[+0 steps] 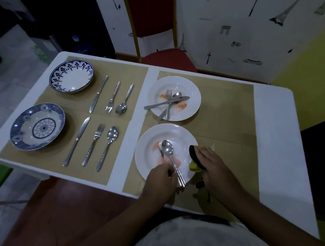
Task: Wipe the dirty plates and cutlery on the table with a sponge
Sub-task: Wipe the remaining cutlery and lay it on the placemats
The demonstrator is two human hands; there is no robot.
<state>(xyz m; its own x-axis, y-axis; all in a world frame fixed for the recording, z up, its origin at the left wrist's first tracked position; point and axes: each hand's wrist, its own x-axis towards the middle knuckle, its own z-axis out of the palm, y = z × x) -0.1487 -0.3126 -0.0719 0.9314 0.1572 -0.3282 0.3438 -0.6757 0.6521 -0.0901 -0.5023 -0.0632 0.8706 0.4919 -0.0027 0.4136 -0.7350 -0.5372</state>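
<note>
A white plate smeared with orange sauce lies near the table's front edge. My left hand grips the handles of a spoon and a fork that rest in this plate. My right hand holds a yellow and black sponge at the plate's right rim. Farther back, a second dirty white plate carries a crossed knife, fork and spoon.
On the left mats lie two blue-patterned plates, each with a knife, fork and spoon laid out beside it. A red chair stands behind the white table.
</note>
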